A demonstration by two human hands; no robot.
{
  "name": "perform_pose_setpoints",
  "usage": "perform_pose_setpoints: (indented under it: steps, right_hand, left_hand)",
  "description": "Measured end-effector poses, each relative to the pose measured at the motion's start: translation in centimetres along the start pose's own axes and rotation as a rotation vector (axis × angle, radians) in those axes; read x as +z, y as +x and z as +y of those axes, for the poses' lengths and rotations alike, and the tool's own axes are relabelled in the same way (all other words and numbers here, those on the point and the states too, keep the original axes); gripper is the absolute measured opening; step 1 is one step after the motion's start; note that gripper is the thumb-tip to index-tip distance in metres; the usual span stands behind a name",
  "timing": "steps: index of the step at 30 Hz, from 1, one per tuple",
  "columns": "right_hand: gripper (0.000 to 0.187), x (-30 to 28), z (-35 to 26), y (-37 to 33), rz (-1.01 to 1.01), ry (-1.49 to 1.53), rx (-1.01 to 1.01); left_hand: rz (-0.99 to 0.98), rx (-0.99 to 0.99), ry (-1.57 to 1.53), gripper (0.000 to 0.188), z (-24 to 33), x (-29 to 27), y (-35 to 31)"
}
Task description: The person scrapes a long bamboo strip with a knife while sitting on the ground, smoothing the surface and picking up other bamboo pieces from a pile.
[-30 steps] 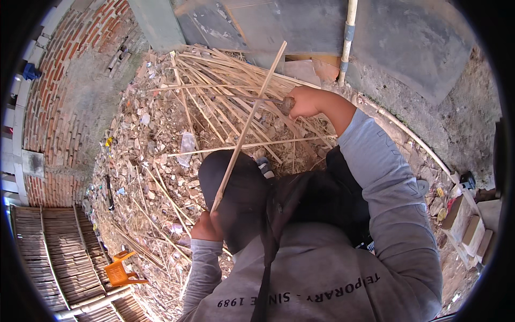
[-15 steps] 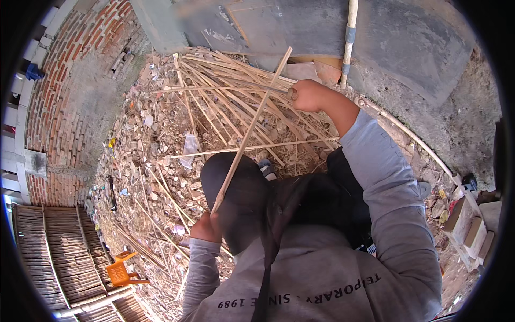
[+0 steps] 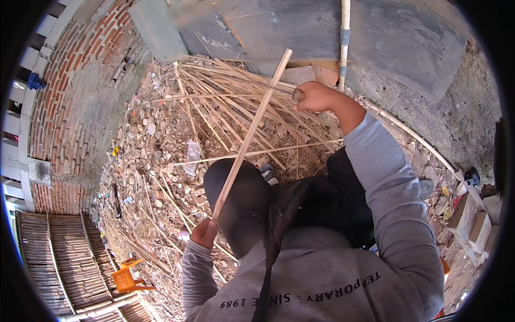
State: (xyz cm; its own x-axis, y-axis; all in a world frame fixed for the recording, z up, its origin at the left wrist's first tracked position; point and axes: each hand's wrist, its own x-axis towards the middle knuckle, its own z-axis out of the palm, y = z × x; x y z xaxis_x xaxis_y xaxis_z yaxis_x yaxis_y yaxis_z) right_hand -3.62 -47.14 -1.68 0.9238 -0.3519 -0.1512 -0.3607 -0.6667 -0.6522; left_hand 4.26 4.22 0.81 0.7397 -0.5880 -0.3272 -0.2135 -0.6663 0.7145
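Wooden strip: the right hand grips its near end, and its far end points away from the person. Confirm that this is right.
The hand is wrong: the head view shows the left hand gripping the near end of the wooden strip. Its far end does point away.

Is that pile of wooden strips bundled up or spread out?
Spread out: the strips fan across the stony ground, with gaps between many of them.

The ground [image 3: 126, 177] is strewn with stone rubble, and a scrap of clear plastic [image 3: 191, 157] is seen among it. The left side is bounded by a worn brick wall [image 3: 64, 129]. An orange chair [image 3: 124, 280] is seen beside a slatted panel [image 3: 70, 260]. Dark grey sheets [image 3: 407, 48] are fronted by a pale, banded pipe [image 3: 345, 21].
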Motion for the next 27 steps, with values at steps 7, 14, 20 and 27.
perform_pose_setpoints:
  steps: [7, 14, 20, 27]
  right_hand:
    - [0.044, 0.2, -2.3, -0.7, -0.003, 0.039, -0.169]
    - [0.042, 0.2, -4.7, -1.9, 0.053, -0.018, -0.256]
    - [0.040, 0.6, -7.3, -3.2, -0.225, -0.150, -0.265]
    - [0.043, 1.2, -4.0, -0.9, -0.151, -0.064, -0.152]
  left_hand:
    - [0.370, 0.303, 0.308, 0.034, 3.3, 2.2, 1.3]
    - [0.435, 0.329, 0.529, 0.033, 3.5, 3.9, 2.5]
    - [0.263, 0.094, 0.486, 0.042, 3.7, 2.7, 0.6]
    - [0.220, 0.081, 0.481, 0.049, 2.8, 2.8, 1.2]
